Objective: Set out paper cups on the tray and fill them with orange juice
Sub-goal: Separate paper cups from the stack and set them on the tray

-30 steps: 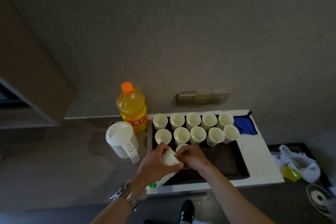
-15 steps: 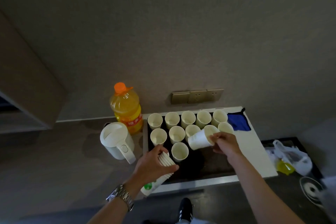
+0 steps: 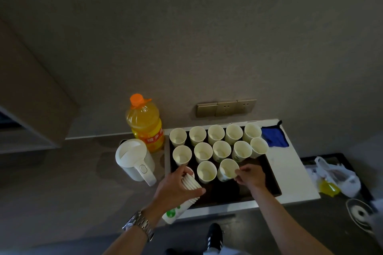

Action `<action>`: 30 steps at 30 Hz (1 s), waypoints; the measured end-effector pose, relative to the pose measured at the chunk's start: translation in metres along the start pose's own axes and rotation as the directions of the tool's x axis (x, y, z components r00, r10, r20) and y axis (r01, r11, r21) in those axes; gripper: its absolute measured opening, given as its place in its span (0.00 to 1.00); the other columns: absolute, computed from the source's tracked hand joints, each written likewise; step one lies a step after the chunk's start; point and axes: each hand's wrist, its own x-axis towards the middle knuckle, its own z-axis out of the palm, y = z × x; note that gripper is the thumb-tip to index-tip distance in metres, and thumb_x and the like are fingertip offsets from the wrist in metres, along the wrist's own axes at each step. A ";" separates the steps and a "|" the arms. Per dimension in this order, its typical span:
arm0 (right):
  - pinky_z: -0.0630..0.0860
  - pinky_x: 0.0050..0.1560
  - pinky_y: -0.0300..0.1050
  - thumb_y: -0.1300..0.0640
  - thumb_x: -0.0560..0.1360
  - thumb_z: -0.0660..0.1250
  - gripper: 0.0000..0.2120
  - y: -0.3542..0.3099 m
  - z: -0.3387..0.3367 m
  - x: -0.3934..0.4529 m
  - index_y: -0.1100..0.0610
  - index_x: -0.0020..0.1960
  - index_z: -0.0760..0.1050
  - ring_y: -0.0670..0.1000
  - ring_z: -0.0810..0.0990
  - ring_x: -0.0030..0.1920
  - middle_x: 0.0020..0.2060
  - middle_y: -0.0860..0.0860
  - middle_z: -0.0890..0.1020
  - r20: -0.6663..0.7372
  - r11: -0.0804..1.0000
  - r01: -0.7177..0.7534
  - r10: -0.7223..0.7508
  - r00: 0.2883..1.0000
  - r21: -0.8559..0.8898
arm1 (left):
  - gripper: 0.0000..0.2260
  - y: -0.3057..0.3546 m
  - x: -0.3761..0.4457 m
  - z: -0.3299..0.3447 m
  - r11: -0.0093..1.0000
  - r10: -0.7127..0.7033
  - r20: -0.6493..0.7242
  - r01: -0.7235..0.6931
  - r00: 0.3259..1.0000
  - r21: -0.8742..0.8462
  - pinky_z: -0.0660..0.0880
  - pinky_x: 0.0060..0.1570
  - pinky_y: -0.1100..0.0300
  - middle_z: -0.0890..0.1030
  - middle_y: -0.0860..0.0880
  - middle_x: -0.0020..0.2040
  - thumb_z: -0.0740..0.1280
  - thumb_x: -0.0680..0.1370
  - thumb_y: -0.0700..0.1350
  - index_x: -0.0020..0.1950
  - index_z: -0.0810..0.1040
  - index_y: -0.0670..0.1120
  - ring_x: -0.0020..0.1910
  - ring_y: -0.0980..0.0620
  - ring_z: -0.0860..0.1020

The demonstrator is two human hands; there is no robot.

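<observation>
A white kettle (image 3: 134,160) and juice bottle (image 3: 145,124) are standing left of the dark tray (image 3: 269,174). The left hand (image 3: 176,190) is gripping a stack of cups (image 3: 187,188) at the tray's near-left edge. The right hand (image 3: 251,176) is pinching a tilted paper cup (image 3: 228,170) beside the rows of upright cups (image 3: 215,143).

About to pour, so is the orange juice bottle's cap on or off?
On. The orange cap sits atop the juice bottle, standing upright left of the tray.

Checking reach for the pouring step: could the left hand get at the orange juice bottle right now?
Probably not yet: the left hand grips the stack of paper cups. The orange juice bottle stands behind the white kettle, otherwise unobstructed.
</observation>
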 end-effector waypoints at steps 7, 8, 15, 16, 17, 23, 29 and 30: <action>0.85 0.39 0.51 0.69 0.72 0.73 0.04 0.004 0.010 -0.002 0.63 0.40 0.80 0.56 0.86 0.31 0.32 0.60 0.84 -0.028 0.999 0.039 -0.040 0.999 -0.029 | 0.30 0.003 -0.005 -0.004 0.999 -0.037 -0.004 0.037 0.999 -0.016 0.73 0.38 0.69 0.81 0.59 0.48 0.73 0.61 0.76 0.55 0.71 0.63 0.45 0.60 0.80; 0.85 0.38 0.51 0.69 0.72 0.73 0.04 0.004 0.010 -0.002 0.63 0.41 0.80 0.55 0.86 0.31 0.32 0.60 0.85 -0.039 0.999 0.043 -0.044 0.998 -0.026 | 0.30 0.003 -0.005 -0.004 0.999 -0.038 -0.006 0.038 0.999 -0.013 0.74 0.40 0.67 0.81 0.59 0.48 0.73 0.61 0.76 0.55 0.70 0.63 0.45 0.61 0.80; 0.85 0.44 0.59 0.65 0.73 0.75 0.04 0.007 0.011 0.003 0.63 0.42 0.80 0.56 0.86 0.32 0.31 0.60 0.85 -0.007 1.000 0.017 -0.017 1.000 -0.010 | 0.30 0.006 -0.004 -0.007 0.999 -0.037 -0.007 0.036 0.999 -0.030 0.72 0.39 0.68 0.80 0.59 0.49 0.73 0.62 0.76 0.55 0.69 0.64 0.46 0.61 0.80; 0.85 0.45 0.60 0.64 0.73 0.75 0.05 0.008 0.011 0.003 0.63 0.42 0.80 0.56 0.86 0.32 0.31 0.60 0.85 0.011 1.000 0.006 -0.006 1.000 -0.006 | 0.29 0.007 -0.004 -0.006 0.999 -0.035 -0.007 0.035 0.999 -0.034 0.72 0.39 0.69 0.80 0.59 0.49 0.73 0.62 0.76 0.55 0.69 0.64 0.46 0.61 0.80; 0.85 0.46 0.60 0.62 0.73 0.76 0.06 0.009 0.012 0.002 0.63 0.42 0.80 0.56 0.86 0.32 0.31 0.58 0.85 0.021 1.000 0.006 -0.006 1.000 -0.003 | 0.30 0.008 -0.004 -0.006 0.999 -0.031 -0.006 0.031 0.999 -0.038 0.73 0.38 0.69 0.80 0.60 0.49 0.73 0.62 0.76 0.55 0.69 0.65 0.46 0.61 0.80; 0.69 0.38 0.43 0.48 0.76 0.71 0.10 -0.003 0.012 -0.026 0.52 0.42 0.76 0.50 0.78 0.39 0.40 0.47 0.79 -0.212 0.817 0.369 -0.495 0.843 -0.443 | 0.34 0.012 -0.002 -0.006 0.999 -0.012 -0.006 0.012 1.000 -0.033 0.76 0.44 0.65 0.79 0.62 0.53 0.73 0.61 0.77 0.61 0.68 0.66 0.50 0.61 0.79; 0.76 0.36 0.43 0.44 0.78 0.69 0.14 -0.049 0.046 -0.063 0.53 0.42 0.82 0.48 0.82 0.36 0.34 0.47 0.83 0.409 0.790 0.562 -0.441 0.798 -0.244 | 0.34 0.024 0.006 -0.011 0.998 0.044 -0.017 -0.045 0.999 -0.040 0.74 0.39 0.70 0.80 0.62 0.52 0.75 0.61 0.74 0.61 0.68 0.64 0.48 0.62 0.80; 0.76 0.33 0.43 0.44 0.78 0.69 0.15 -0.052 0.048 -0.067 0.55 0.43 0.83 0.50 0.83 0.34 0.35 0.50 0.84 0.493 0.827 0.525 -0.378 0.784 -0.202 | 0.34 0.025 0.007 -0.012 0.998 0.054 -0.020 -0.054 0.998 -0.030 0.75 0.40 0.68 0.81 0.62 0.51 0.75 0.61 0.74 0.61 0.68 0.64 0.47 0.63 0.80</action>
